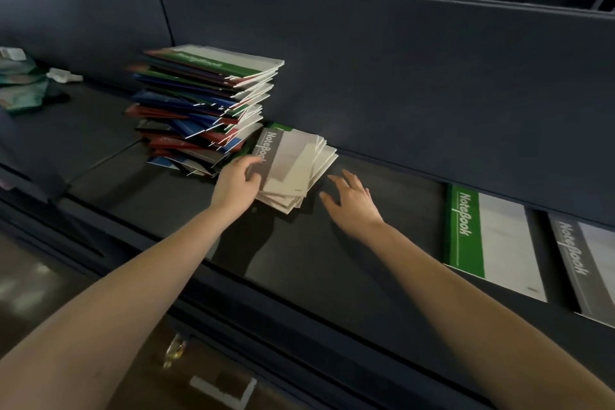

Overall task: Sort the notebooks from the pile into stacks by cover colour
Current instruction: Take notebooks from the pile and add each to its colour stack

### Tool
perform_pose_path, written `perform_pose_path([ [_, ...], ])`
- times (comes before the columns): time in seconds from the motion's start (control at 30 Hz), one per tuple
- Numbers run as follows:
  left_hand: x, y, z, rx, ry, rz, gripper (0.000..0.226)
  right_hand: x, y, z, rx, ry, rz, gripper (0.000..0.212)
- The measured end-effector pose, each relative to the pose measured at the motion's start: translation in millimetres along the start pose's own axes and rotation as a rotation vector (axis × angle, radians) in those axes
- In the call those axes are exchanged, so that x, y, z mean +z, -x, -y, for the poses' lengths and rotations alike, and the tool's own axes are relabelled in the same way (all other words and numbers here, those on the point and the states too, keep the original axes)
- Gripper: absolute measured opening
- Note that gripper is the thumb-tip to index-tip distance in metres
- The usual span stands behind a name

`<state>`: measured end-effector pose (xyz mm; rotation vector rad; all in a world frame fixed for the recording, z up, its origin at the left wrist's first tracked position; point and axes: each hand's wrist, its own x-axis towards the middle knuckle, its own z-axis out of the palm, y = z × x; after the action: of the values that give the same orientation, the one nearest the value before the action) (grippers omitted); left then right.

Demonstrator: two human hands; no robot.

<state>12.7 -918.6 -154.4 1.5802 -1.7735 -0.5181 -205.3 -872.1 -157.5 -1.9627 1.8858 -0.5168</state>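
While the left grip grasps fanned grey notebooks at frame centre, right grip released, fingers spread over the surface, mixed pile upper left, green notebook right.

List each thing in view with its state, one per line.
mixed pile, tall, uneven, green cover on top.
grey stack, low, fanned out, beside the pile.
left hand, grips the grey stack's edge.
right hand, open, holds nothing.
green notebook, closed, lying flat.
grey notebook, closed, flat, cut by frame.
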Motion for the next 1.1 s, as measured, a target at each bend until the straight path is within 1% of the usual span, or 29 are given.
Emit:
perform_pose_path([
  [0.1, -8.1, -23.4, 17.9, -0.071, -0.034, 0.051, 0.039, 3.2, -20.3, 17.7, 0.024, -0.017, -0.003, 0.060],
  [0.2, -6.9, -39.6, 28.6, -0.070, -0.020, 0.133, 0.041, 7.2, -41.6, 35.3, 0.079, -0.063, 0.002, 0.067],
  [0.27, -1.4, -46.3, 35.1, -0.063, -0.066, 0.173, 0.043, 17.3, -53.2, 44.0, 0.116, -0.077, 0.050, 0.072],
  [0.33, 7.6, -49.2, 43.7, -0.029, -0.135, 0.140, 0.043, 32.4, -60.9, 49.0, 0.144, -0.044, 0.101, 0.077],
  [0.43, 19.3, -48.1, 53.6, 0.040, -0.145, 0.011, 0.041, 50.6, -65.9, 49.9, 0.171, 0.031, 0.082, 0.081],
  [0.57, 23.7, -50.3, 59.5, 0.053, -0.132, -0.005, 0.041, 59.2, -67.1, 47.9, 0.191, 0.082, 0.033, 0.080],
  [0.67, 22.3, -50.8, 61.8, 0.073, -0.092, -0.013, 0.043, 59.2, -68.0, 47.5, 0.199, 0.079, 0.036, 0.080],
  [0.73, 20.8, -49.3, 61.0, 0.080, -0.032, -0.027, 0.037, 56.1, -67.7, 47.9, 0.213, 0.032, 0.033, 0.080],
  [0.8, 18.4, -46.5, 59.0, 0.109, 0.005, -0.048, 0.031, 52.3, -67.5, 47.5, 0.242, -0.071, 0.016, 0.083],
  [0.9, 17.0, -38.8, 54.6, 0.217, -0.023, -0.052, 0.028, 45.6, -68.3, 45.9, 0.322, -0.335, -0.065, 0.087],
  [0.97, 17.4, -32.5, 50.6, 0.301, -0.075, -0.038, 0.027, 40.5, -67.8, 43.0, 0.364, -0.481, -0.139, 0.086],
  [1.03, 14.7, -26.3, 45.7, 0.337, -0.069, -0.027, 0.032, 38.1, -65.0, 38.9, 0.357, -0.507, -0.189, 0.084],
  [1.1, 9.8, -20.6, 41.2, 0.316, -0.037, -0.004, 0.037, 39.2, -61.6, 33.1, 0.343, -0.480, -0.242, 0.081],
])
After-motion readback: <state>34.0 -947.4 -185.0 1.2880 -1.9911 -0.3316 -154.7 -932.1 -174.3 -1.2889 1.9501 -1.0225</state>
